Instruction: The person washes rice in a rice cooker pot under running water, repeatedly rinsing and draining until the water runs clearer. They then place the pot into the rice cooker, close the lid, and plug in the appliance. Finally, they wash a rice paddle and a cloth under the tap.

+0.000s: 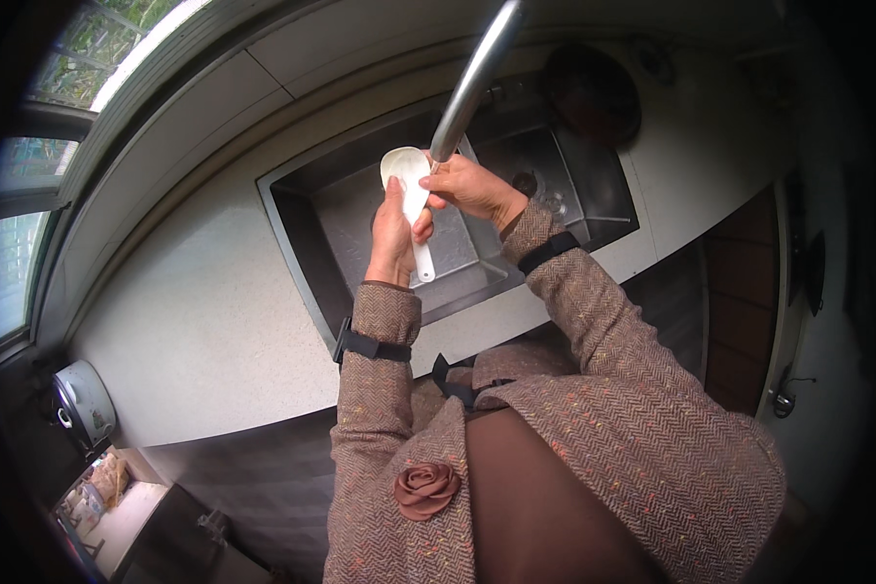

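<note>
Over the left basin of a double metal sink (pixel 314 277), my left hand (pixel 394 233) grips a white rice paddle (pixel 412 179), its bowl pointing away from me and its holed handle towards me. My right hand (pixel 474 190) is beside the paddle's bowl, thumb against its right edge; the rest of its fingers are partly hidden behind the paddle and the tap. The metal faucet spout (pixel 474 80) comes down right above my right hand's fingers. Whether water is running cannot be told.
In the right basin lie small clear glass-like items (pixel 552 203) and a dark round thing (pixel 525 182). A dark round pan or lid (pixel 591 95) stands behind that basin. A white rice cooker (pixel 87 401) sits at the counter's far left end, below the windows.
</note>
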### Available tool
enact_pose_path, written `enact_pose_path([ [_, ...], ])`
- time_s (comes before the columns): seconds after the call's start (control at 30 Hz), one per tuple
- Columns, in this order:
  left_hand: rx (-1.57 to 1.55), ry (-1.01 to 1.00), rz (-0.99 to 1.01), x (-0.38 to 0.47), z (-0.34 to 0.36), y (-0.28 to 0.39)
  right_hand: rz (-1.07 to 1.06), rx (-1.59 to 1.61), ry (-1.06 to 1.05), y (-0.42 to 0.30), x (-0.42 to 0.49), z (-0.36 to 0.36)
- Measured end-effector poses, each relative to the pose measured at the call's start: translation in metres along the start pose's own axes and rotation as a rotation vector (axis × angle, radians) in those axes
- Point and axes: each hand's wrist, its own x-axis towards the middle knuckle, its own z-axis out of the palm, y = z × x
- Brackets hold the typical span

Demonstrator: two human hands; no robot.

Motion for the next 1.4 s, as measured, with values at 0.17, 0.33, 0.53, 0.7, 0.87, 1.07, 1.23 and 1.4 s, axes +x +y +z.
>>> enact_pose_path([
  [0.17,0.039,-0.063,0.024,0.002,0.002,-0.007,-0.034,-0.008,0.156,0.006,0.009,0.001],
  [0.33,0.109,-0.058,-0.001,0.0,0.009,-0.012,-0.093,-0.227,0.372,0.014,0.02,0.003],
  [0.53,0.237,0.161,-0.07,-0.004,0.017,-0.012,-0.127,-0.001,0.416,0.026,0.031,-0.008],
  [0.7,0.066,0.14,0.022,-0.007,0.012,-0.006,0.007,0.114,0.088,0.028,0.021,-0.011],
  [0.87,0.049,0.116,0.103,-0.009,0.017,-0.013,-0.094,0.038,0.26,0.029,0.017,0.003],
  [1.07,0.167,0.219,0.07,-0.016,0.021,-0.014,0.034,-0.139,0.391,0.024,0.027,0.001],
  [1.23,0.116,0.215,0.083,-0.02,0.018,-0.009,0.004,0.045,0.045,0.017,0.016,-0.002],
  [1.4,0.08,0.234,0.078,-0.022,0.018,-0.012,-0.008,0.111,0.127,0.025,0.007,0.009],
])
